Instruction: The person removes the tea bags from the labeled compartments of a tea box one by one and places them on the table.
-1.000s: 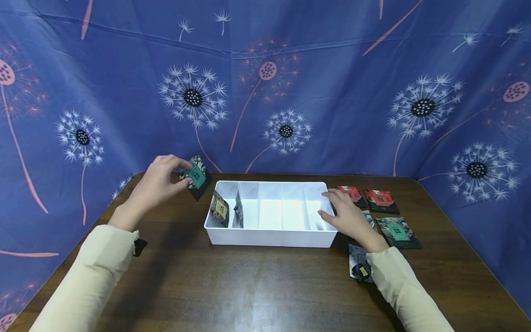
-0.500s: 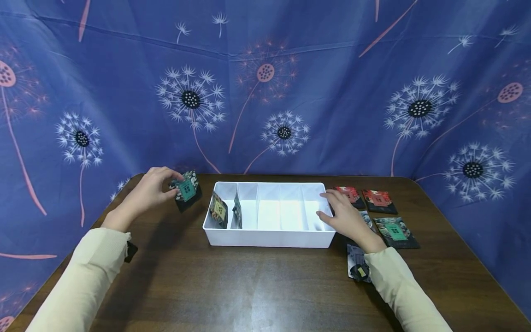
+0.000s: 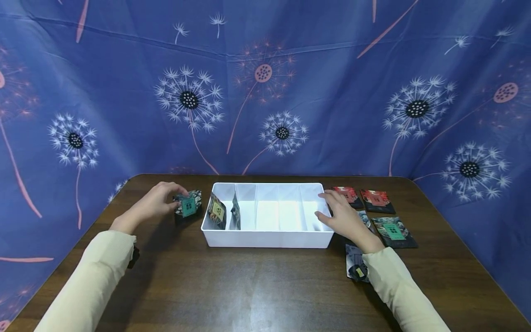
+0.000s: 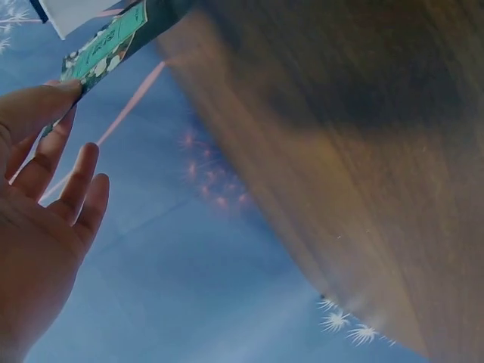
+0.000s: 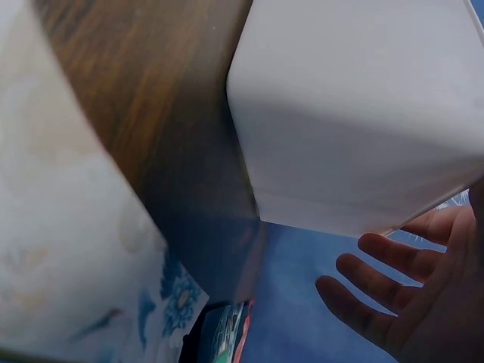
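Observation:
My left hand (image 3: 156, 206) pinches a small dark packet with a green label (image 3: 188, 206) between thumb and fingers, left of the white box. In the left wrist view, the thumb lies on one end of this green-labelled packet (image 4: 106, 49) and the other fingers spread loosely. Slim dividers split the white divided box (image 3: 269, 238) into compartments. A yellow-labelled packet (image 3: 217, 210) and another thin packet (image 3: 235, 213) stand in its left compartments. My right hand (image 3: 345, 221) rests at the box's right end, fingertips at the rim; the right wrist view shows its fingers (image 5: 378, 281) relaxed beside the box wall.
Right of the box lie two red packets (image 3: 378, 202) (image 3: 348, 196), a green-labelled packet (image 3: 394, 232) and a grey packet (image 3: 356, 263), with one more partly under the right hand. A blue dandelion-print cloth (image 3: 332, 92) hangs behind the brown table (image 3: 249, 286).
My left hand has lowered the green-labelled packet toward the table, first moving slightly left, and turned it more level. The right hand stays at the box's right end.

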The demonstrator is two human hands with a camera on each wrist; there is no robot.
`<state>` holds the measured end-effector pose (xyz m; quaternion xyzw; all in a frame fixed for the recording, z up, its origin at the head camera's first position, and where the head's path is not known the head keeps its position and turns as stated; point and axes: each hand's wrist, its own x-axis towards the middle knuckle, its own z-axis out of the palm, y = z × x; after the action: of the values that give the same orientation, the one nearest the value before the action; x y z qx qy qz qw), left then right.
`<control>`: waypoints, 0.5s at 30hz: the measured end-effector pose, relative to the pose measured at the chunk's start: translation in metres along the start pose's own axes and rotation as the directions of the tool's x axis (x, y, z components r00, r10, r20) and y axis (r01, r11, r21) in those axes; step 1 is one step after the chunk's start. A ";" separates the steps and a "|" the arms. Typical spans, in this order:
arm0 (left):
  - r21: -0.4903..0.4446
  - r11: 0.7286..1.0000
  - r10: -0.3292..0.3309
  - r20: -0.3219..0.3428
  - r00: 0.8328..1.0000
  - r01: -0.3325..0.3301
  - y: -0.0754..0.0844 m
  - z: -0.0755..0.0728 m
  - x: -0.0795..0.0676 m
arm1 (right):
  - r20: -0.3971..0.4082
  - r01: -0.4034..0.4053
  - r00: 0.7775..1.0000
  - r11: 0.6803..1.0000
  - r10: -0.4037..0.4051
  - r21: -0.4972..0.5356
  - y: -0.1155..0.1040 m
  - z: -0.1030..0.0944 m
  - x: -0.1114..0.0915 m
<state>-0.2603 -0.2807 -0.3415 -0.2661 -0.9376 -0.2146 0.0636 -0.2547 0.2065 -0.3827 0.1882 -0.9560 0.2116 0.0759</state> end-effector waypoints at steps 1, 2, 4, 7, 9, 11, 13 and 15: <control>-0.001 1.000 0.004 0.002 1.000 -0.004 -0.001 0.002 0.000 | 0.002 -0.002 1.000 1.000 0.002 0.001 0.000 0.000 0.000; -0.005 1.000 0.007 0.005 1.000 -0.006 -0.003 0.003 0.001 | 0.004 -0.004 1.000 1.000 0.004 0.002 0.000 0.000 0.000; -0.012 1.000 0.012 0.012 1.000 -0.012 -0.006 0.006 0.002 | 0.007 -0.008 1.000 1.000 0.008 0.001 0.001 0.000 0.000; -0.011 1.000 0.021 0.013 1.000 -0.021 -0.009 0.010 0.004 | 0.009 -0.013 1.000 1.000 0.013 0.003 0.001 0.001 0.000; -0.006 1.000 0.026 0.011 1.000 -0.025 -0.011 0.013 0.005 | 0.010 -0.014 1.000 1.000 0.014 0.003 0.001 0.001 0.000; 0.014 1.000 0.017 0.009 1.000 -0.017 -0.011 0.015 0.006 | 0.007 -0.014 1.000 1.000 0.014 0.003 0.001 0.001 0.000; 0.035 0.999 -0.004 0.014 1.000 0.003 -0.012 0.016 0.007 | 0.005 -0.012 1.000 1.000 0.012 0.002 0.001 0.001 0.000; 0.064 0.997 -0.032 0.021 0.999 0.031 -0.012 0.017 0.007 | 0.002 -0.011 1.000 1.000 0.011 0.003 0.001 0.001 0.000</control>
<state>-0.2724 -0.2791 -0.3596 -0.2513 -0.9487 -0.1827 0.0582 -0.2552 0.2074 -0.3843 0.1835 -0.9568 0.2132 0.0735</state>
